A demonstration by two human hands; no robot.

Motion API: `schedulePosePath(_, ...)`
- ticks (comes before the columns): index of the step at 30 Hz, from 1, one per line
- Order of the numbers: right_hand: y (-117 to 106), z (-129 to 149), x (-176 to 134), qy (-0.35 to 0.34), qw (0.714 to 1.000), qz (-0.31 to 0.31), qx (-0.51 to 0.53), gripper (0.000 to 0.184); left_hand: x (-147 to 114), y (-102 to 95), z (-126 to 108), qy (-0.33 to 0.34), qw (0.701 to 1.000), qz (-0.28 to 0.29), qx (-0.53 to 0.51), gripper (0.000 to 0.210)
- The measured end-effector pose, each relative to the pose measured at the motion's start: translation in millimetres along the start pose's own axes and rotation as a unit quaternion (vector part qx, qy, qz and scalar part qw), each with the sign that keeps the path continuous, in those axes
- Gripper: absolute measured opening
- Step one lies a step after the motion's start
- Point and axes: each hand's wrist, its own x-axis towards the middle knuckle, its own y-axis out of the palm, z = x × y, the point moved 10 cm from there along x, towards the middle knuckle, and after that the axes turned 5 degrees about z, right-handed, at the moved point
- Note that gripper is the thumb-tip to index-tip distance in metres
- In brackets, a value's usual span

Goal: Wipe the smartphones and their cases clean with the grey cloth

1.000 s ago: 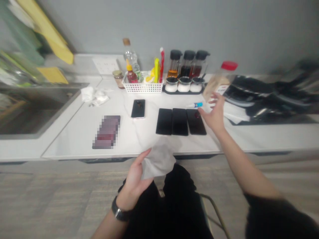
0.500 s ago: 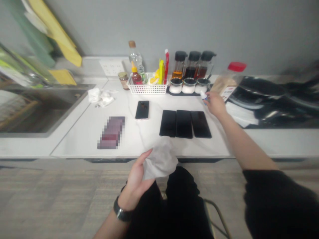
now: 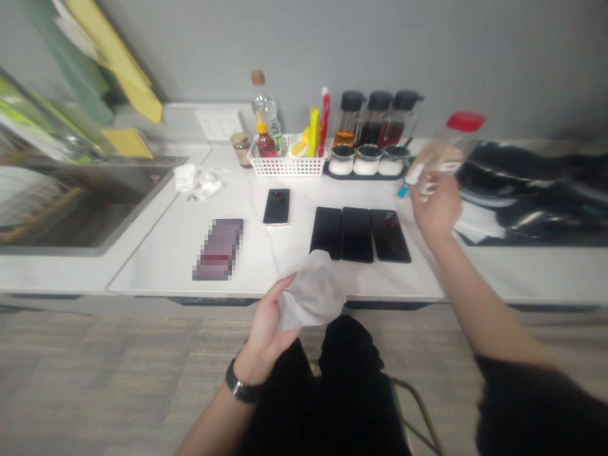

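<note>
The half-curled left hand (image 3: 266,324) holds a white cloth (image 3: 314,292) on the near side, and the bent right hand (image 3: 437,206) pinches a blue tube (image 3: 411,180), farther right.

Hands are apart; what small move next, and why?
Probably ease the right hand toward the left hand: the right holds a small blue-and-white item near the red-lidded jar, while the left holds a pale cloth by the front of the counter.

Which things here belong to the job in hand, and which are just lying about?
Belonging:
pale cloth, in the left hand
blue-and-white tube, in the right hand
probably the three dark phones in a row

Apparently just lying about:
white basket
red-lidded jar
crumpled tissues
</note>
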Motion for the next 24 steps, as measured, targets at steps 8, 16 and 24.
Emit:
schedulePosePath(8,33.3,154.9,-146.4,0.051,0.786,0.433,0.439,0.038,0.6,29.3,18.7,-0.050,0.995,0.049,0.068,0.028)
schedulePosePath(16,17.8,120.2,-181.6,0.223,0.715,0.340,0.569,0.038,13.2,62.1,-33.2,0.112,0.860,0.110,0.485,0.027)
schedulePosePath(24,10.5,80.0,-171.1,0.293,0.693,0.186,0.632,0.039,94.9,102.7,-43.1,0.307,0.392,-0.067,0.864,0.077)
